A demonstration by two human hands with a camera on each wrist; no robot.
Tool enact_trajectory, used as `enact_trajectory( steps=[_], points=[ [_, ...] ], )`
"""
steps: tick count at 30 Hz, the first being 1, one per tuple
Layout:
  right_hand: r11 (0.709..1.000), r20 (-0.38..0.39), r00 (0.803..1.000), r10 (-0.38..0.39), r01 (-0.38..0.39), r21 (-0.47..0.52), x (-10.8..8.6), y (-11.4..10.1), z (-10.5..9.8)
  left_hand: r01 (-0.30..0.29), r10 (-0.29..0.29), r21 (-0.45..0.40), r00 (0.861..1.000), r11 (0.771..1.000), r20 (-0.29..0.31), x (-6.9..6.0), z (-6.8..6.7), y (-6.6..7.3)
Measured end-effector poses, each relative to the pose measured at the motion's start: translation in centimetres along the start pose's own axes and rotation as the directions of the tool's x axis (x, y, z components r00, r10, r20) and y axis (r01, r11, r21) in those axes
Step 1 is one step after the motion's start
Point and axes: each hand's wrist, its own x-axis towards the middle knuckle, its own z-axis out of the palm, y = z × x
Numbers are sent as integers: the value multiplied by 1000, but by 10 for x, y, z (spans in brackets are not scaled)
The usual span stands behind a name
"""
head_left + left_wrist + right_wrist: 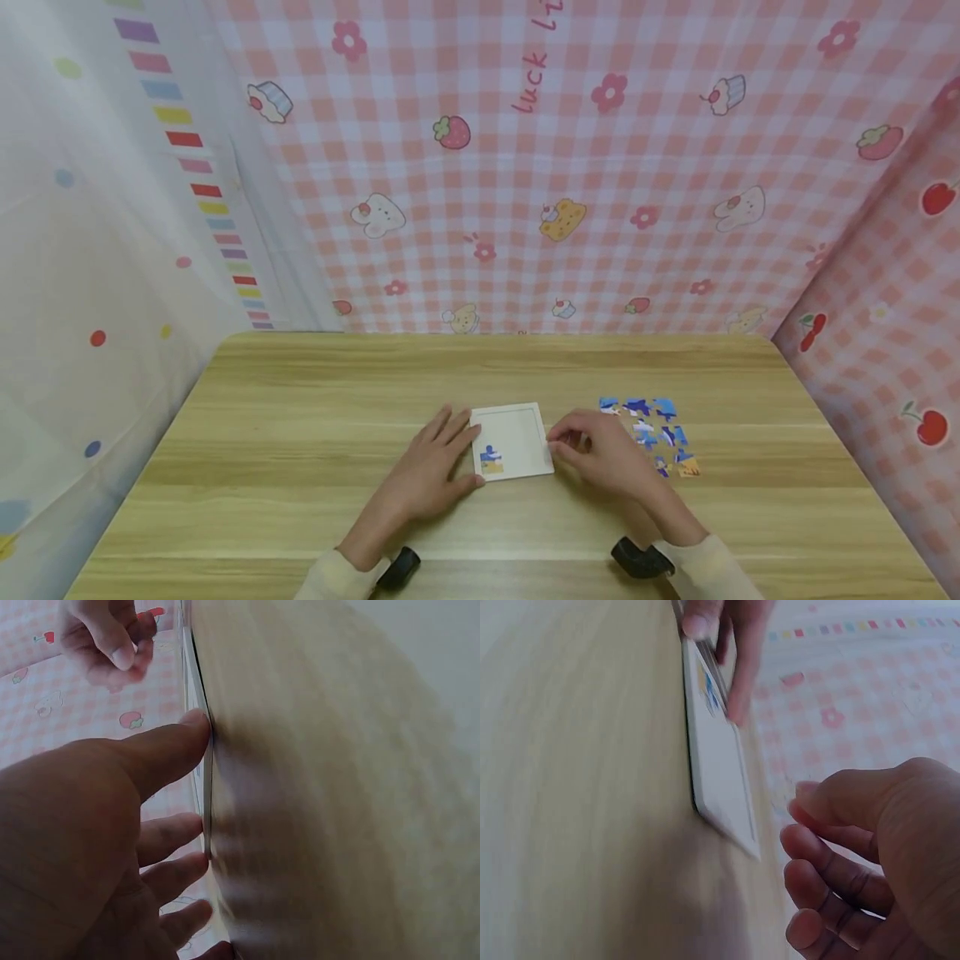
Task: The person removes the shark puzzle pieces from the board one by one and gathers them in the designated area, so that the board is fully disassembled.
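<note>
A white square puzzle tray (517, 442) lies flat on the table, with blue and yellow jigsaw pieces (491, 460) in its lower left corner. My left hand (429, 467) rests at the tray's left side, its fingers fairly straight; thumb and fingertips touch the rim, as the left wrist view also shows. Just past the tray's right edge hovers my right hand (600, 450), fingers loosely curled, thumb and index fingertip close together. In the right wrist view, nothing shows between those fingertips. Several loose jigsaw pieces (666, 408) lie right of the tray, partly hidden behind the right hand.
The wooden table (300, 400) extends around the tray. A pink checked cloth (495, 167) hangs behind its back edge, with a dotted white cloth (97, 333) on the left and a cherry-print cloth (885, 333) on the right. Each wrist wears a black band (641, 557).
</note>
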Motion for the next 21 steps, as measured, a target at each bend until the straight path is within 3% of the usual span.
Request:
enact_trajectory(
  steps=[10, 15, 21],
  points=[
    [996, 48, 999, 14, -18, 84, 18, -20, 36, -2, 3, 11, 1000, 1000, -6, 0, 1, 0],
    [998, 69, 996, 53, -55, 37, 20, -28, 50, -2, 2, 28, 1000, 1000, 3, 0, 0, 0],
    [993, 20, 996, 85, -83, -79, 16, -41, 61, -1, 1, 38, 1000, 999, 2, 0, -1, 1]
  ],
)
